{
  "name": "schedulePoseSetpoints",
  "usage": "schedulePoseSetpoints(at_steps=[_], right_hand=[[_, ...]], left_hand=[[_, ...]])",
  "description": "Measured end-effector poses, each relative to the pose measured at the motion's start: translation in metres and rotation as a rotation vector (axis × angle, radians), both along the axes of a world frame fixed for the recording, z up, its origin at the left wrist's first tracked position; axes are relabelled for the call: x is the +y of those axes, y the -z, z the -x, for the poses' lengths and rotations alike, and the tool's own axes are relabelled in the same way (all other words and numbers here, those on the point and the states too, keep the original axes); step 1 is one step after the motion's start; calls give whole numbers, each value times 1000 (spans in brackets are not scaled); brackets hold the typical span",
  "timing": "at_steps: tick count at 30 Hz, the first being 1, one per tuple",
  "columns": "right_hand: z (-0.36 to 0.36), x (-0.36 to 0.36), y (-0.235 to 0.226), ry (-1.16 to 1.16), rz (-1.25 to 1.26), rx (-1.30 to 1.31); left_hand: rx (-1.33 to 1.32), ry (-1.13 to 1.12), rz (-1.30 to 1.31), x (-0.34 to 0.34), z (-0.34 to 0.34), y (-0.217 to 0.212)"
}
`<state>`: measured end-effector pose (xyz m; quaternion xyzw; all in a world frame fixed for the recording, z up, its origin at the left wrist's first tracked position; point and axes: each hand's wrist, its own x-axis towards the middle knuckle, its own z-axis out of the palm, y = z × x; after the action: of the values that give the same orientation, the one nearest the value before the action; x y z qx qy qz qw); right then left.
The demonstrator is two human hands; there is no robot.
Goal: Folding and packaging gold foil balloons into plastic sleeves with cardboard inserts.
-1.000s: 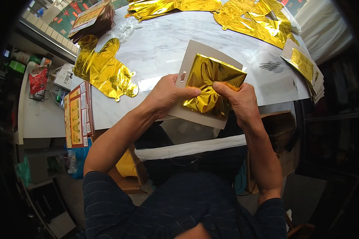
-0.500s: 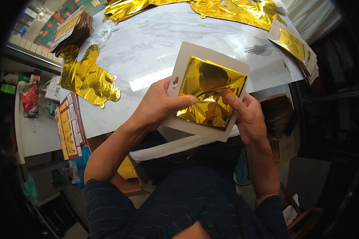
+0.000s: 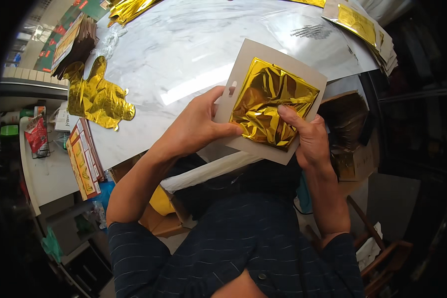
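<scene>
Gold folded foil (image 3: 265,94) lies on a grey card (image 3: 251,49) held over the near edge of the marble surface (image 3: 184,59). The left hand (image 3: 196,121) grips the card's left side in its fingers (image 3: 227,130); the right hand (image 3: 313,139) clasps its right, thumb on foil.

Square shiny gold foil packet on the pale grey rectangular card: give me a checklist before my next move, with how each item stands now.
1. Left hand on the pale grey rectangular card: ok, gripping its left side.
2. Right hand steadying the square shiny gold foil packet: ok, thumb on the foil.
3. Packet within the card's edges: ok, no overhang visible.
4. Foil smooth: not ok, creases cross its face.
5. Cut-out slot at the card's left edge clear of foil: ok.
6. Packet fastened to the card: cannot tell.
</scene>
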<state>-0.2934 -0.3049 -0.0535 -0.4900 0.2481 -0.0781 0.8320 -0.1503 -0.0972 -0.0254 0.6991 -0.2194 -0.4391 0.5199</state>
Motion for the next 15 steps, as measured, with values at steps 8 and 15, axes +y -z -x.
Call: schedulePoseSetpoints(at_steps=[8, 15], right_hand=[[9, -7, 7, 55, -156, -36], [15, -17, 7, 38, -107, -49]], left_hand=[[251, 1, 89, -6, 4, 2], [180, -35, 46, -26, -6, -12]])
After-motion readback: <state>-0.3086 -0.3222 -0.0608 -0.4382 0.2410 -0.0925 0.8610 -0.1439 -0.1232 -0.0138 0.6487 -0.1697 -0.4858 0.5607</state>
